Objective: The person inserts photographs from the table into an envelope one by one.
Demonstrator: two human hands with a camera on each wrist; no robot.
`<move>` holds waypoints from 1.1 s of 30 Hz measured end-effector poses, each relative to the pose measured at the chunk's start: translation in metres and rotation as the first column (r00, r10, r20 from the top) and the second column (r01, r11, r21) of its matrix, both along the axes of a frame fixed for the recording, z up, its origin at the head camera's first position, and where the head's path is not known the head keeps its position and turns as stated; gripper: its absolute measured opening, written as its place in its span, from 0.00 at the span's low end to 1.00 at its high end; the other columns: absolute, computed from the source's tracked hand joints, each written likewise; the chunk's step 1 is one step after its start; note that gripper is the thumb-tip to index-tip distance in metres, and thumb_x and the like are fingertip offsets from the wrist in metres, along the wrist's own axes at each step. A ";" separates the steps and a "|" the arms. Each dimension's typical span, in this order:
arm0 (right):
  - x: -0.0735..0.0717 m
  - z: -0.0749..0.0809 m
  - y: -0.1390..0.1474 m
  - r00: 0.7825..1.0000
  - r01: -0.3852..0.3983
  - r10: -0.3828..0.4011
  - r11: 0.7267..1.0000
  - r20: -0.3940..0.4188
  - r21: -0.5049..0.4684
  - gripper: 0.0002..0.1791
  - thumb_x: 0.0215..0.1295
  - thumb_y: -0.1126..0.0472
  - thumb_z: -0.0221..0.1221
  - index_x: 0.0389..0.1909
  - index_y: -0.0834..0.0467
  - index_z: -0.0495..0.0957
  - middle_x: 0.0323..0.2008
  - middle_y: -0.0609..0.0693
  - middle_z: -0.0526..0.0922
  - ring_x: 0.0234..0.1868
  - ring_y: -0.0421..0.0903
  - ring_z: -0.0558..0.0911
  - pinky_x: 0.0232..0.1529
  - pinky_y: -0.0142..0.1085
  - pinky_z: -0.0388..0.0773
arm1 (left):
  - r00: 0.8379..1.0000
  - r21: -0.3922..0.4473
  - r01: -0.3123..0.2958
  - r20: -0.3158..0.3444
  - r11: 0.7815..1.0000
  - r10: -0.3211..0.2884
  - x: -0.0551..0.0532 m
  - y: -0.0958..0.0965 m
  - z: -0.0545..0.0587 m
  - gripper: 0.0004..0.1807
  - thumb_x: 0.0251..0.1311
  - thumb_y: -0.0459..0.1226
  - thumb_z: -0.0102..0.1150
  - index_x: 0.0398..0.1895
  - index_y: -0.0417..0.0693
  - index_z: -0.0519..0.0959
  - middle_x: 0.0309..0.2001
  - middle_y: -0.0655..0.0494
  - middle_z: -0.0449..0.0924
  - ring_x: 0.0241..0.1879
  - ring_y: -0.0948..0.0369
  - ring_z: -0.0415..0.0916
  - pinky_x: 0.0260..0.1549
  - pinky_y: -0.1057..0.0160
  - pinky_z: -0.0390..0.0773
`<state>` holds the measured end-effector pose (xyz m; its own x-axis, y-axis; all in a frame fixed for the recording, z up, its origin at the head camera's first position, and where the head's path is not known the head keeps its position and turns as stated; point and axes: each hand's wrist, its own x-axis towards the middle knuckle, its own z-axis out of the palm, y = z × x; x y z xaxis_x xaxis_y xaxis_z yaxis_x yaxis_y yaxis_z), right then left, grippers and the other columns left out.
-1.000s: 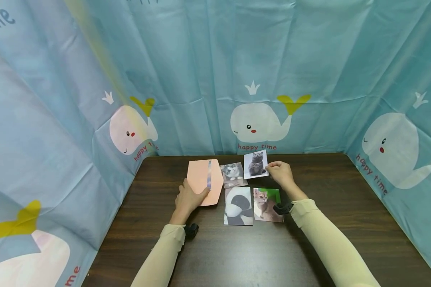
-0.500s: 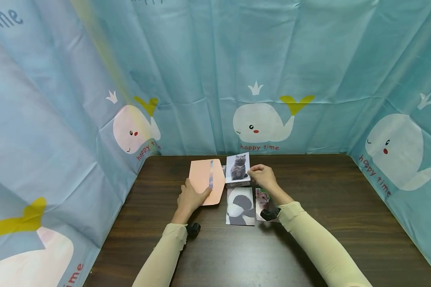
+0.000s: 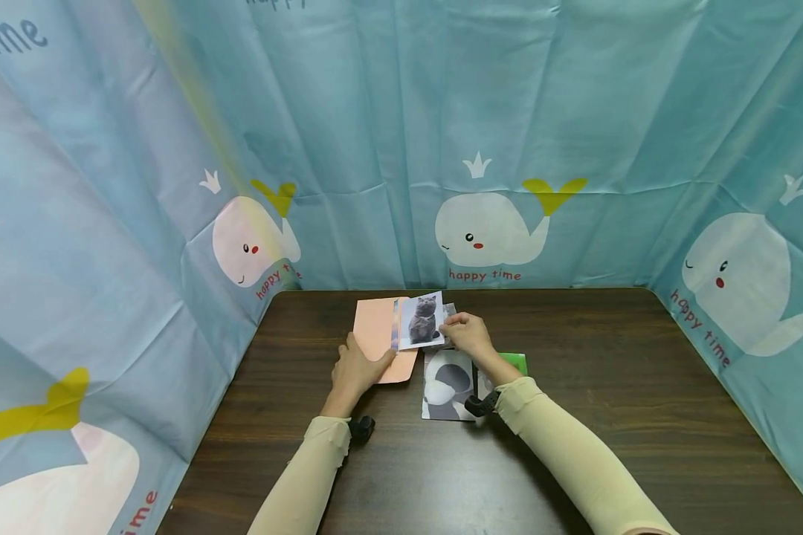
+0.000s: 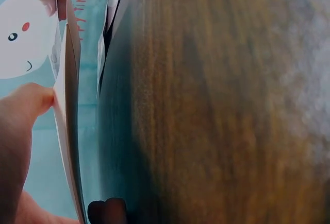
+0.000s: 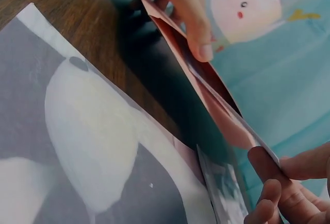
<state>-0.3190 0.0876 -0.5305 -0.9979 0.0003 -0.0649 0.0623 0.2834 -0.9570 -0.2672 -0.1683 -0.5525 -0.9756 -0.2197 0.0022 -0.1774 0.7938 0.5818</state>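
The left hand [image 3: 356,371] gripped the pink envelope [image 3: 373,327] above the table [image 3: 575,446], thumb on one face, fingers on the other; the right hand [image 3: 468,334], apart from it, pinched the cat photo [image 3: 423,319] between thumb and fingers; the photo's left edge was at the envelope's mouth; a grey-and-white picture [image 3: 447,386] lay nearer the person, just beside a green-cornered picture [image 3: 518,362] partly hidden by the right arm.

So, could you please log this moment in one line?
left hand: holds pink envelope | right hand: pinches grey-cat photo at envelope's opening | grey-white photo: on table
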 end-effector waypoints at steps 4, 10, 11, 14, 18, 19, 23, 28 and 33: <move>-0.002 -0.004 -0.007 1.000 -0.003 0.003 1.000 0.000 0.001 0.09 0.62 0.60 0.67 0.40 0.61 0.82 0.24 0.50 0.85 0.18 0.40 0.76 0.20 0.33 0.70 | 1.000 -0.008 -0.001 -0.008 1.000 0.001 0.000 0.000 -0.001 0.64 0.49 0.69 0.62 0.78 0.36 0.49 0.64 0.30 0.64 0.56 0.32 0.72 0.51 0.33 0.71; -0.002 -0.009 -0.017 1.000 -0.015 0.015 1.000 0.011 -0.004 0.09 0.63 0.61 0.67 0.40 0.62 0.83 0.26 0.53 0.86 0.19 0.42 0.79 0.20 0.32 0.71 | 1.000 -0.011 -0.003 -0.001 1.000 0.003 -0.001 -0.001 -0.003 0.65 0.50 0.71 0.61 0.78 0.37 0.49 0.65 0.30 0.63 0.56 0.31 0.72 0.51 0.33 0.71; -0.002 -0.009 -0.018 1.000 -0.018 0.018 1.000 0.015 -0.010 0.09 0.63 0.61 0.67 0.40 0.62 0.83 0.26 0.54 0.86 0.20 0.43 0.80 0.20 0.32 0.72 | 1.000 -0.009 -0.004 0.000 1.000 0.004 -0.001 -0.001 -0.003 0.65 0.49 0.71 0.60 0.78 0.37 0.49 0.65 0.30 0.63 0.56 0.31 0.72 0.52 0.33 0.71; 0.001 -0.007 -0.022 0.999 -0.038 0.038 0.999 0.020 -0.026 0.10 0.64 0.61 0.66 0.41 0.63 0.83 0.27 0.57 0.86 0.22 0.46 0.81 0.21 0.34 0.74 | 1.000 -0.005 -0.003 0.005 1.000 0.003 -0.001 0.000 -0.003 0.66 0.49 0.72 0.60 0.78 0.38 0.48 0.66 0.30 0.62 0.57 0.32 0.71 0.53 0.34 0.71; 0.001 -0.005 -0.028 0.998 -0.064 0.064 0.998 -0.005 0.010 0.11 0.65 0.60 0.66 0.43 0.63 0.83 0.29 0.56 0.85 0.23 0.43 0.78 0.23 0.33 0.73 | 1.000 -0.004 -0.005 0.007 1.000 0.005 -0.001 0.000 -0.001 0.66 0.49 0.72 0.60 0.78 0.37 0.48 0.66 0.30 0.62 0.58 0.32 0.71 0.53 0.34 0.71; 0.000 -0.005 -0.029 0.998 -0.066 0.067 0.997 -0.015 0.030 0.11 0.65 0.60 0.66 0.43 0.63 0.84 0.29 0.56 0.85 0.24 0.42 0.78 0.24 0.33 0.73 | 1.000 -0.003 -0.007 0.008 1.000 0.007 -0.001 0.001 -0.001 0.66 0.49 0.72 0.60 0.78 0.37 0.48 0.66 0.30 0.62 0.58 0.32 0.71 0.53 0.34 0.71; -0.002 -0.006 -0.035 0.997 -0.066 0.069 0.995 -0.038 0.073 0.10 0.63 0.60 0.67 0.42 0.62 0.85 0.30 0.54 0.86 0.26 0.41 0.78 0.26 0.33 0.72 | 1.000 -0.002 -0.012 0.005 1.000 0.012 0.000 0.001 0.001 0.66 0.49 0.71 0.61 0.78 0.36 0.48 0.65 0.29 0.63 0.57 0.31 0.72 0.53 0.33 0.71; -0.003 -0.005 -0.044 0.997 -0.073 0.074 0.997 -0.021 0.039 0.11 0.63 0.63 0.67 0.43 0.65 0.84 0.32 0.59 0.88 0.30 0.57 0.86 0.26 0.33 0.77 | 1.000 -0.009 -0.010 0.000 1.000 0.010 0.001 0.002 0.001 0.65 0.49 0.70 0.62 0.77 0.35 0.49 0.64 0.29 0.64 0.56 0.31 0.72 0.52 0.33 0.72; -0.002 -0.004 -0.052 0.996 -0.083 0.084 0.996 -0.029 0.021 0.11 0.62 0.65 0.67 0.43 0.67 0.84 0.24 0.56 0.85 0.23 0.54 0.83 0.21 0.30 0.73 | 1.000 -0.004 -0.013 0.002 1.000 0.013 0.001 0.002 -0.001 0.65 0.49 0.70 0.61 0.77 0.36 0.50 0.64 0.30 0.63 0.56 0.31 0.73 0.52 0.34 0.72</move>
